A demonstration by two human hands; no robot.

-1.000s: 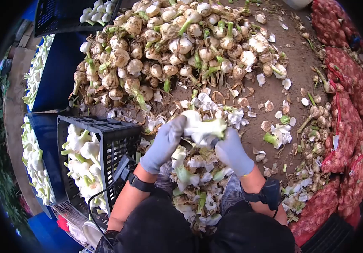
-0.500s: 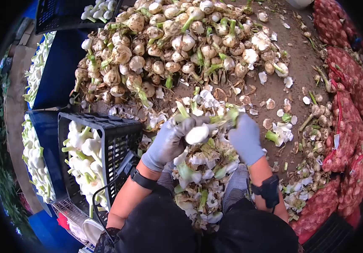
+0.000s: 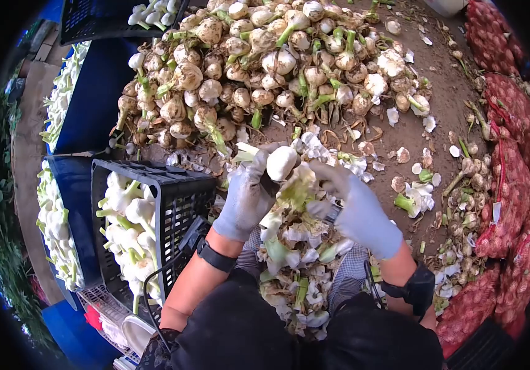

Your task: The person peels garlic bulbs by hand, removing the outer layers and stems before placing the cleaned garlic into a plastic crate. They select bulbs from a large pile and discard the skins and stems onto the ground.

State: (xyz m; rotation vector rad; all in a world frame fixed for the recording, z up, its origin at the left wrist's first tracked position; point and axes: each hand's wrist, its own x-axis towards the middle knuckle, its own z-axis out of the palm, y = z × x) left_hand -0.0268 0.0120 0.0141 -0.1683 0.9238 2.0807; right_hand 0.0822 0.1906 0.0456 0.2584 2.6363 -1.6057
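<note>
My left hand [image 3: 249,194], in a grey-white glove, is closed around a garlic bulb [image 3: 281,163]. The bulb is white and peeled, and its cut green stem [image 3: 246,151] sticks out to the left past the fingers. My right hand [image 3: 360,206], gloved as well and partly blurred, is just right of the bulb. Its fingers curl over a small metal tool [image 3: 333,211] whose shape is mostly hidden. Below the bulb, a pale green-yellow strip of peel [image 3: 299,190] appears between the hands. Peelings [image 3: 302,246] lie heaped between my feet.
Unpeeled garlic [image 3: 246,74] with dirty skins is piled ahead. To the left stands a black crate [image 3: 185,185] holding peeled bulbs, beside blue containers [image 3: 74,216] of garlic. Another black crate [image 3: 92,21] sits at the far left. Red mesh sacks [image 3: 505,191] line the right side.
My right hand has moved down and slightly right, off the leafy strip it was pulling. My left hand has turned the bulb upward, and the view has shifted slightly.
</note>
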